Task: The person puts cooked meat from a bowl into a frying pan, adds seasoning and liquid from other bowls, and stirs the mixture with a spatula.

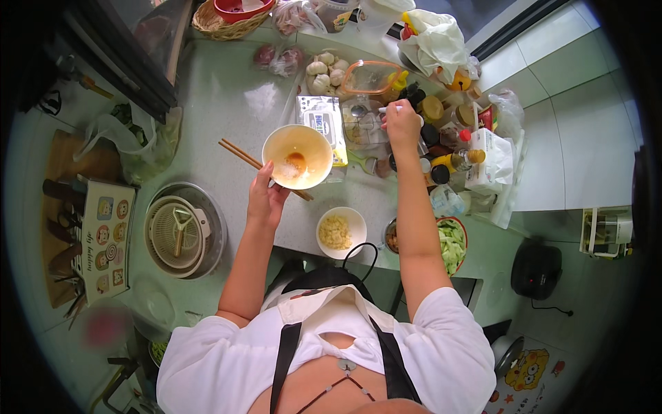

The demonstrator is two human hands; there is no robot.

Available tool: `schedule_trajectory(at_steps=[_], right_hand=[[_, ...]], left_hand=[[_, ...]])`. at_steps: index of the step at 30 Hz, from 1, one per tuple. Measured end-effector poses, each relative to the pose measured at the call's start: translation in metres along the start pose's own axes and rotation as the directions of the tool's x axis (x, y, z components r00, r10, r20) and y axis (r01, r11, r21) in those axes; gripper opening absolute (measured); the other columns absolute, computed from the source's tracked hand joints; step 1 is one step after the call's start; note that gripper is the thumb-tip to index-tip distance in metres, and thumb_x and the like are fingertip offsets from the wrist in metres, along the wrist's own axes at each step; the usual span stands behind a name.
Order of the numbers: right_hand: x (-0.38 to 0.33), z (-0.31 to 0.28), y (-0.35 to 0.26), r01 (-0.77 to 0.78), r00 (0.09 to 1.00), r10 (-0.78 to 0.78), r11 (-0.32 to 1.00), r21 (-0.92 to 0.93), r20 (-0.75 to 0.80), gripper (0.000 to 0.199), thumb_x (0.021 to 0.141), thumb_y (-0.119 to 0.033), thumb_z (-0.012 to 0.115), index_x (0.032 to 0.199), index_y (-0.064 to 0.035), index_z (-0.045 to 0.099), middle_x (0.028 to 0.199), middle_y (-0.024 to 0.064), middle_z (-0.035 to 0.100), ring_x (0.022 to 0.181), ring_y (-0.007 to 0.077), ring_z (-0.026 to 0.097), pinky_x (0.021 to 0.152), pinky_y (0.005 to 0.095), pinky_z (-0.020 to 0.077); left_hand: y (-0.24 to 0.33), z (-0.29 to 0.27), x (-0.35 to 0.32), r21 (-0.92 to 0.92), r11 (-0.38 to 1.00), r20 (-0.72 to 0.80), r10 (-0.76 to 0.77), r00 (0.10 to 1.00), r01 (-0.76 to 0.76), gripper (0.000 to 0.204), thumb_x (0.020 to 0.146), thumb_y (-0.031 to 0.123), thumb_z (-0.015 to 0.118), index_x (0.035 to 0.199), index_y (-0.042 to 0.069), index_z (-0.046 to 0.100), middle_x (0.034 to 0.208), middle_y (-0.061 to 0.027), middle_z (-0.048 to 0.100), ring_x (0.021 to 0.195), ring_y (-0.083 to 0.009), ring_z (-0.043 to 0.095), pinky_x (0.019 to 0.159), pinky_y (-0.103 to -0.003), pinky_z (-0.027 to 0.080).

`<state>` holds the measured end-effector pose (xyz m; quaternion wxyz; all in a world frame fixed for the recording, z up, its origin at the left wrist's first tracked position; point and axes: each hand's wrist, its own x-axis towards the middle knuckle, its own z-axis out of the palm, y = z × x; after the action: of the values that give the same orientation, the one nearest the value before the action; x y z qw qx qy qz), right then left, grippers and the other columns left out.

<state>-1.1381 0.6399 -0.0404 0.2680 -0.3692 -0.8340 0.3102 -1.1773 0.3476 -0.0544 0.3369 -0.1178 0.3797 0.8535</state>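
Note:
My left hand (263,196) grips a cream-coloured bowl (276,146) by its near rim, tilted so that its inside shows brown liquid and a little white powder. A pair of wooden chopsticks (238,153) passes behind the bowl; whether my left hand also holds them I cannot tell. Out at the seasonings, my right hand (402,125) is closed, with a small white piece showing at its fingers. It is beside a clear seasoning box (363,129) with a spoon in it. Nearer me stands a white bowl (356,222) of chopped pale yellow pieces, perhaps garlic.
Bottles and jars (441,162) crowd the counter's right side, near a tissue pack (491,155). Garlic bulbs (321,72) lie at the back. A strainer (160,238) with a peeler sits in a metal basin (216,241) at left. Sliced green vegetable (452,245) fills a red-rimmed container at right.

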Motion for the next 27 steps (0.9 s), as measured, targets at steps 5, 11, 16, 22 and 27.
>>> schedule_trajectory(at_steps=[5, 11, 16, 22, 27], right_hand=[[0.02, 0.041, 0.024, -0.007, 1.0, 0.009, 0.985, -0.173, 0.01, 0.023, 0.08, -0.023, 0.047, 0.08, -0.0022, 0.057, 0.065, 0.0181, 0.06, 0.064, 0.0358, 0.059, 0.062, 0.0422, 0.0466], [0.012, 0.03, 0.026, -0.154, 0.987, 0.143, 0.971, 0.183, 0.074, 0.02, 0.081, -0.016, 0.047, 0.08, 0.0029, 0.053, 0.057, 0.0118, 0.06, 0.045, 0.0164, 0.058, 0.043, 0.0272, 0.0455], [0.005, 0.013, 0.019, -0.252, 0.967, 0.252, 0.913, 0.32, 0.04, 0.022, 0.08, -0.016, 0.047, 0.078, 0.0043, 0.054, 0.058, 0.0122, 0.06, 0.045, 0.0174, 0.059, 0.043, 0.0281, 0.0467], [-0.002, -0.001, 0.016, -0.277, 0.957, 0.288, 0.873, 0.402, 0.032, 0.02, 0.081, -0.015, 0.048, 0.08, 0.0039, 0.053, 0.059, 0.0121, 0.061, 0.044, 0.0159, 0.058, 0.041, 0.0253, 0.0452], [-0.015, -0.03, 0.014, -0.281, 0.951, 0.3, 0.722, 0.632, 0.08, 0.018, 0.084, -0.015, 0.048, 0.085, 0.0031, 0.051, 0.063, 0.012, 0.06, 0.045, 0.0141, 0.056, 0.041, 0.0227, 0.044]], left_hand=[[0.0, 0.001, -0.001, -0.007, 1.0, 0.0, -0.003, 1.0, 0.003, 0.047, 0.08, 0.03, 0.058, 0.115, 0.0, 0.043, 0.11, -0.0092, 0.048, 0.098, -0.0195, 0.051, 0.086, -0.031, 0.045], [-0.001, -0.005, -0.002, -0.031, 1.0, -0.014, 0.003, 1.0, -0.003, 0.047, 0.08, 0.029, 0.059, 0.114, 0.001, 0.043, 0.11, -0.0084, 0.048, 0.098, -0.0191, 0.051, 0.086, -0.03, 0.045], [-0.002, -0.005, -0.001, -0.033, 0.999, -0.003, 0.007, 1.0, -0.007, 0.046, 0.079, 0.029, 0.059, 0.113, 0.001, 0.044, 0.11, -0.008, 0.049, 0.098, -0.0189, 0.051, 0.086, -0.03, 0.045], [-0.004, -0.001, -0.002, -0.005, 1.0, 0.009, 0.0, 1.0, 0.0, 0.044, 0.08, 0.03, 0.058, 0.113, 0.004, 0.045, 0.109, -0.0062, 0.051, 0.1, -0.0178, 0.051, 0.088, -0.032, 0.043], [-0.003, 0.011, -0.009, 0.011, 1.0, -0.014, 0.015, 1.0, -0.015, 0.046, 0.08, 0.029, 0.059, 0.113, 0.001, 0.044, 0.109, -0.0078, 0.048, 0.097, -0.0196, 0.05, 0.087, -0.032, 0.042]])
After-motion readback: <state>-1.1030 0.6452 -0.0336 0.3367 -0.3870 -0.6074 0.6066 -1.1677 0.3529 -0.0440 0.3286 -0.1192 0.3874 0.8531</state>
